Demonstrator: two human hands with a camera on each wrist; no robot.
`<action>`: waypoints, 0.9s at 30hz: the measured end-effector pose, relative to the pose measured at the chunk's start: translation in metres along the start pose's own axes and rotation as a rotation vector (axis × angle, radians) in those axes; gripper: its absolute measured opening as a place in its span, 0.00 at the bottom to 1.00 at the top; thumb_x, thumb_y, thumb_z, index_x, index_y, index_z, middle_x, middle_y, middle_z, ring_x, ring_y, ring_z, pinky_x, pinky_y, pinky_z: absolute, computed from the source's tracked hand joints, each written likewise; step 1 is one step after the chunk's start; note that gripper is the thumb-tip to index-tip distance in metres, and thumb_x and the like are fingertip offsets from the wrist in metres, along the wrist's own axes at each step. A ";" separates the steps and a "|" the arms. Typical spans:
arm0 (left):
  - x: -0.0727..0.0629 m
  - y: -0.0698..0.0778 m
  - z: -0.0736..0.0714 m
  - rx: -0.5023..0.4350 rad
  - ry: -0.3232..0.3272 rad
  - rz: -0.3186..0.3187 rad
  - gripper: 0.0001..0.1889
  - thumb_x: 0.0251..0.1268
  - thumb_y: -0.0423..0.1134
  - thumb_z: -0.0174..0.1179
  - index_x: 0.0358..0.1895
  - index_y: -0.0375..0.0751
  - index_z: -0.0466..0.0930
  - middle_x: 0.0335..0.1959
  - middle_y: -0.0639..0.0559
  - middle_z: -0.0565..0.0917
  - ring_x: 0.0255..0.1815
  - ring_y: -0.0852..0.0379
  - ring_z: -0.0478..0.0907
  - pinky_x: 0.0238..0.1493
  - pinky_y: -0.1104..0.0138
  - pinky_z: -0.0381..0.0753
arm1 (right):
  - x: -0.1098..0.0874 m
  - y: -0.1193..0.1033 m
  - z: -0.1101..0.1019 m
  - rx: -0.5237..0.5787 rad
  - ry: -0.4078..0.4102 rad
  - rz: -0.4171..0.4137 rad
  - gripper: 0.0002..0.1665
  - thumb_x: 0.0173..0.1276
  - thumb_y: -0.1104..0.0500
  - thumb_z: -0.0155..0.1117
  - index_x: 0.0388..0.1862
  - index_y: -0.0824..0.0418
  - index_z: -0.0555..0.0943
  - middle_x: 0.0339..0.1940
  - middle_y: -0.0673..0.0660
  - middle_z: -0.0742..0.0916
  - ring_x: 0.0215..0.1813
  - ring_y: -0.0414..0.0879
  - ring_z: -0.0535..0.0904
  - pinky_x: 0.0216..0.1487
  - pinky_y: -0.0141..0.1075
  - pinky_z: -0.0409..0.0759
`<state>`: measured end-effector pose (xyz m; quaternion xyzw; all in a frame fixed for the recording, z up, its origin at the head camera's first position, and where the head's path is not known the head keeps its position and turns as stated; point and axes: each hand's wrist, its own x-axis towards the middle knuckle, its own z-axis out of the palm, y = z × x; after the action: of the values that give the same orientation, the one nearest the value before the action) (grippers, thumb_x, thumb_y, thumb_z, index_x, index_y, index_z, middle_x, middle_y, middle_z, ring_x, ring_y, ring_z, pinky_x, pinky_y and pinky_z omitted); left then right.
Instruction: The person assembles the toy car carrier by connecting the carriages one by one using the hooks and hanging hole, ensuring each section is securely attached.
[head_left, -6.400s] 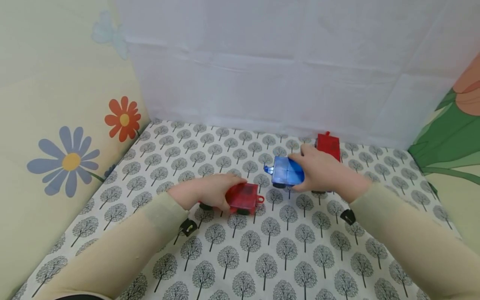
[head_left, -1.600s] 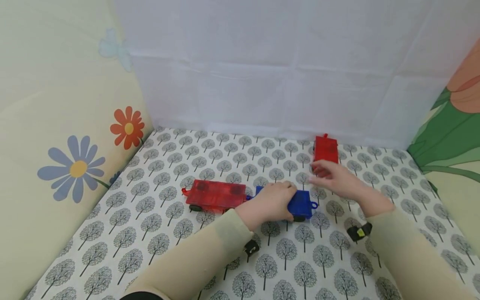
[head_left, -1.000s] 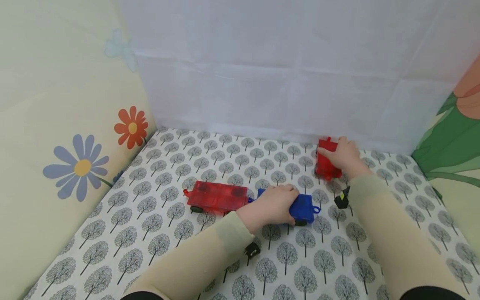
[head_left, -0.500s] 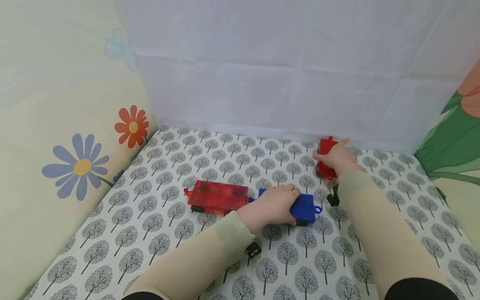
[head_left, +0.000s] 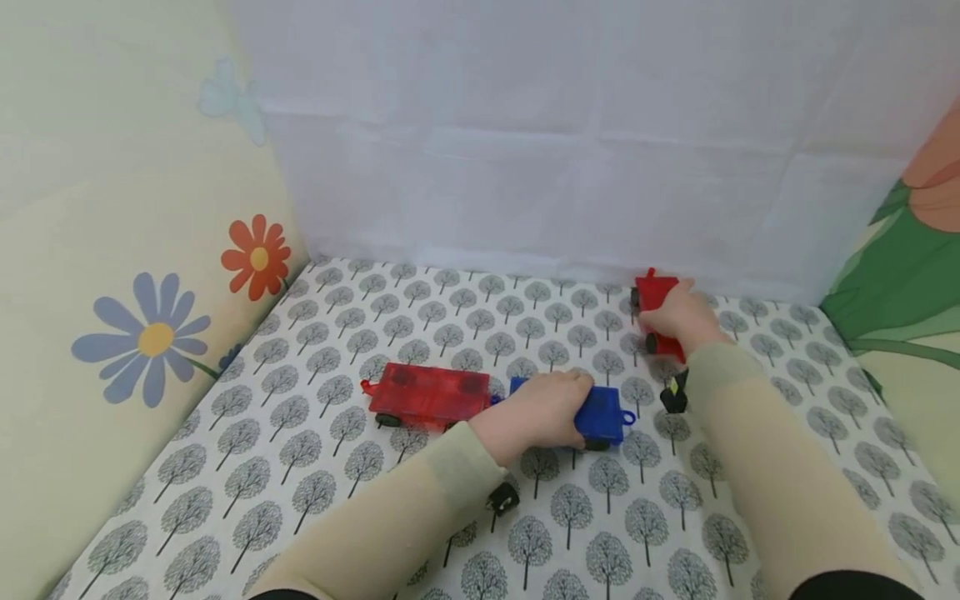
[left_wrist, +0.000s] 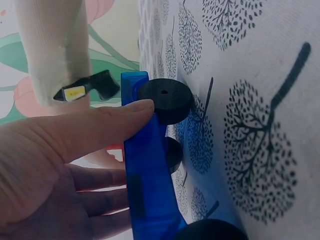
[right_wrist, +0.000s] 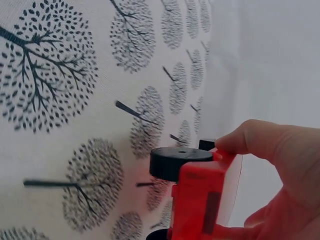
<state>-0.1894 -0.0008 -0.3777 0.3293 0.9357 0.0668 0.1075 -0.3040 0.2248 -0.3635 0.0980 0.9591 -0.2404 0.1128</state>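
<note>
My left hand [head_left: 542,412] holds a blue toy train car [head_left: 600,414] from above, its thumb on the side by a black wheel in the left wrist view. The blue car's left coupling meets the right end of a long red toy train car [head_left: 429,393]; the two stand in line and look hooked together. At the back right, my right hand [head_left: 686,315] grips a second red toy train car [head_left: 654,292] across its width. That car is tilted, with black wheels showing on its left side. In the right wrist view, thumb and fingers pinch its edges.
A white cloth with a tree print [head_left: 315,492] covers the table. Behind it hangs a white sheet [head_left: 480,167]. A flower-patterned panel [head_left: 135,208] stands at the left, another [head_left: 892,275] at the right.
Earlier my left hand held the long red car and my right the blue one. Now those cars meet, my left hand holds the blue, and my right has taken the back red car and tilted it.
</note>
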 end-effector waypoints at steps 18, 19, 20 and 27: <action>0.003 -0.003 0.003 -0.075 0.016 -0.030 0.45 0.44 0.58 0.78 0.65 0.39 0.70 0.56 0.49 0.79 0.53 0.52 0.78 0.56 0.58 0.75 | -0.068 0.027 -0.031 -0.083 -0.057 -0.331 0.52 0.58 0.63 0.68 0.76 0.73 0.53 0.65 0.76 0.66 0.58 0.69 0.67 0.43 0.57 0.80; 0.003 -0.003 0.003 -0.074 0.015 -0.032 0.45 0.44 0.58 0.78 0.65 0.39 0.70 0.56 0.49 0.79 0.53 0.53 0.78 0.56 0.58 0.75 | -0.071 0.030 -0.031 -0.091 -0.057 -0.343 0.52 0.57 0.63 0.69 0.76 0.73 0.54 0.64 0.75 0.67 0.58 0.69 0.67 0.43 0.57 0.80; 0.003 -0.003 0.003 -0.073 0.014 -0.033 0.45 0.45 0.58 0.78 0.65 0.39 0.71 0.56 0.49 0.79 0.53 0.53 0.78 0.56 0.59 0.75 | -0.075 0.034 -0.030 -0.095 -0.056 -0.353 0.52 0.56 0.64 0.70 0.75 0.72 0.55 0.64 0.75 0.68 0.58 0.69 0.66 0.42 0.56 0.80; 0.004 -0.003 0.003 -0.062 0.008 -0.040 0.47 0.46 0.58 0.77 0.69 0.40 0.70 0.60 0.49 0.78 0.55 0.53 0.77 0.56 0.60 0.75 | -0.103 0.055 -0.029 -0.051 -0.067 -0.447 0.53 0.53 0.66 0.73 0.75 0.73 0.56 0.65 0.75 0.68 0.58 0.69 0.67 0.40 0.52 0.80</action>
<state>-0.1940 -0.0004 -0.3824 0.3066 0.9400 0.0950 0.1155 -0.1973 0.2724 -0.3360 -0.1279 0.9584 -0.2384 0.0909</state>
